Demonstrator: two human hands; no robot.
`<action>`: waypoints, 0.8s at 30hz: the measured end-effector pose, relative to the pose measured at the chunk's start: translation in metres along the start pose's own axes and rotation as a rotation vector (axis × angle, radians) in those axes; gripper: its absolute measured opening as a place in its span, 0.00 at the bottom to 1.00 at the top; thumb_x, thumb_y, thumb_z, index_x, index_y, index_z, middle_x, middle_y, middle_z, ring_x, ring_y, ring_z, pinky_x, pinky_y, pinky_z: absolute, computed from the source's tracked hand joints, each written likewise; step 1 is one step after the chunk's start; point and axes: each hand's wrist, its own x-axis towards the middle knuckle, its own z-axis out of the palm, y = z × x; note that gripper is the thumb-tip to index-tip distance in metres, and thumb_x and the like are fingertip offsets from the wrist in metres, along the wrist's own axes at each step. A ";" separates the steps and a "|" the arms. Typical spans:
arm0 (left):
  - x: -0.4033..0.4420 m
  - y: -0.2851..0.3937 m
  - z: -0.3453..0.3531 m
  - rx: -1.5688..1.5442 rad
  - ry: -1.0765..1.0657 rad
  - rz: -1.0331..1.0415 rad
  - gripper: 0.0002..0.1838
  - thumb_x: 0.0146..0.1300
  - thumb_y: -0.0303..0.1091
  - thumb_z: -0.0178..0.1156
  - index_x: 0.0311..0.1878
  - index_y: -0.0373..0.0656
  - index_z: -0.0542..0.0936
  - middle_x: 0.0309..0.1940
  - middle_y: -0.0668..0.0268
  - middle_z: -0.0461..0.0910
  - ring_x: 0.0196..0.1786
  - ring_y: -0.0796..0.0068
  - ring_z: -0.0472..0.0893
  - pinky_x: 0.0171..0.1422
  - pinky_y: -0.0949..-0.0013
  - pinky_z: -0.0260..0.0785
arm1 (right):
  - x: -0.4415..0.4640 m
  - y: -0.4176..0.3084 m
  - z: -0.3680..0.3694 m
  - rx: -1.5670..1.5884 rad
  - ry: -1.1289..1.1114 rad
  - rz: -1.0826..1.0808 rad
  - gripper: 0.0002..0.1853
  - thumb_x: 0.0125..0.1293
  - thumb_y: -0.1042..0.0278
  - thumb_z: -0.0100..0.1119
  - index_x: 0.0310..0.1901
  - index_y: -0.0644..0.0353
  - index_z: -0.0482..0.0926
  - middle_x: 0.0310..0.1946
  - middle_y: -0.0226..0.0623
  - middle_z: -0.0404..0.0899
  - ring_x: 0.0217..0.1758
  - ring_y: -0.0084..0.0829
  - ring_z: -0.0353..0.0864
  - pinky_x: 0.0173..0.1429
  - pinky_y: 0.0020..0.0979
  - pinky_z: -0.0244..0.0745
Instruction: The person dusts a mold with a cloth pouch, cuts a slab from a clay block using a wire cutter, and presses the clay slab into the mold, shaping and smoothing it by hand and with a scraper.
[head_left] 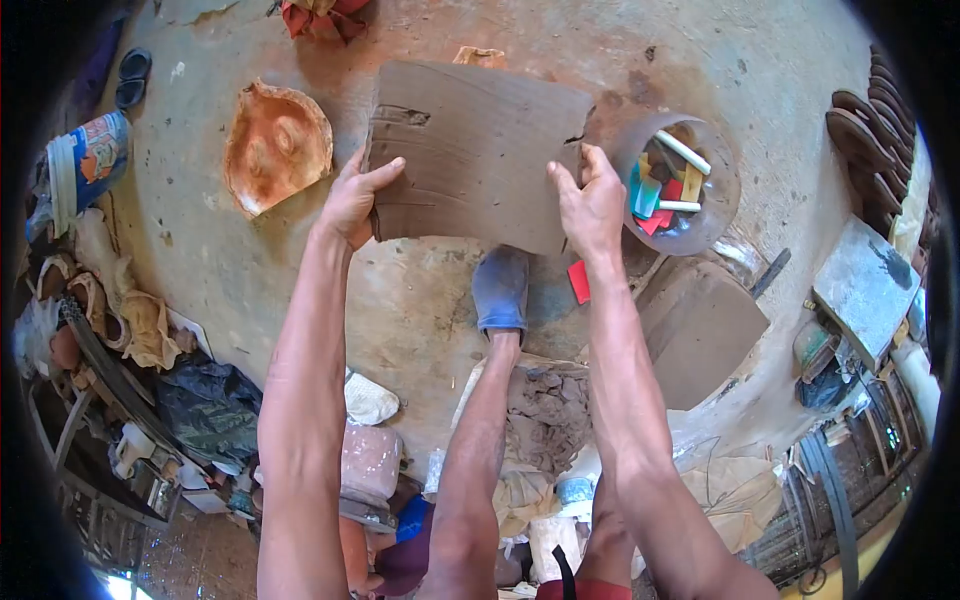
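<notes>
A wide slab of grey-brown clay (pixel 475 155) is held up over the floor, with rough side edges and a small tear at its right edge. My left hand (pixel 355 195) grips its left edge, the thumb lying on top. At the right edge my right hand (pixel 590 200) pinches the slab with thumb and fingers. Left of the slab lies an orange-stained mould (pixel 277 148) with a hollow, uneven surface. Close to my right hand stands a round clear tub (pixel 715 215) holding coloured pieces and white sticks.
A block of clay (pixel 700 330) sits at the lower right, near a red piece (pixel 579 282). Clay scraps (pixel 548 415) lie between my legs. My shoe (pixel 500 290) is below the slab. A blue bucket (pixel 90 165) is at far left, a grey board (pixel 867 285) at right.
</notes>
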 end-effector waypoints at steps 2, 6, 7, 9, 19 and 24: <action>0.020 -0.003 -0.005 -0.024 0.029 0.033 0.31 0.74 0.28 0.67 0.77 0.43 0.69 0.63 0.56 0.83 0.60 0.61 0.87 0.62 0.53 0.86 | 0.014 -0.006 0.007 -0.049 0.030 -0.027 0.23 0.67 0.68 0.74 0.60 0.69 0.82 0.48 0.54 0.91 0.53 0.36 0.92 0.58 0.37 0.82; 0.044 -0.007 -0.012 -0.075 0.010 0.019 0.28 0.73 0.29 0.68 0.74 0.45 0.73 0.62 0.61 0.85 0.59 0.64 0.87 0.64 0.53 0.84 | 0.032 -0.002 0.016 -0.067 0.059 -0.046 0.22 0.67 0.67 0.74 0.59 0.69 0.83 0.48 0.52 0.91 0.51 0.34 0.92 0.58 0.36 0.82; 0.049 -0.007 -0.014 -0.059 0.007 0.017 0.27 0.73 0.29 0.68 0.73 0.45 0.74 0.61 0.60 0.85 0.59 0.63 0.87 0.64 0.53 0.84 | 0.035 -0.004 0.016 -0.077 0.053 -0.041 0.22 0.67 0.67 0.74 0.59 0.69 0.83 0.48 0.52 0.91 0.51 0.34 0.92 0.58 0.36 0.82; 0.057 -0.007 -0.016 -0.069 0.009 0.013 0.27 0.73 0.29 0.68 0.73 0.44 0.73 0.61 0.60 0.85 0.59 0.63 0.87 0.64 0.53 0.84 | 0.040 -0.007 0.018 -0.097 0.040 -0.010 0.23 0.67 0.66 0.75 0.60 0.69 0.83 0.47 0.51 0.92 0.51 0.34 0.91 0.58 0.36 0.82; 0.081 -0.027 -0.041 0.027 0.042 -0.034 0.29 0.72 0.33 0.71 0.72 0.41 0.72 0.61 0.58 0.84 0.59 0.63 0.87 0.64 0.53 0.84 | 0.069 0.044 0.028 -0.118 0.016 -0.075 0.27 0.66 0.58 0.76 0.61 0.67 0.83 0.50 0.50 0.91 0.54 0.38 0.91 0.62 0.37 0.81; 0.096 -0.043 -0.053 0.195 0.122 0.098 0.36 0.70 0.39 0.75 0.76 0.40 0.71 0.63 0.56 0.84 0.62 0.62 0.86 0.67 0.53 0.81 | 0.068 0.049 0.026 -0.072 -0.038 0.036 0.26 0.67 0.57 0.74 0.62 0.64 0.83 0.52 0.48 0.92 0.57 0.41 0.91 0.65 0.40 0.80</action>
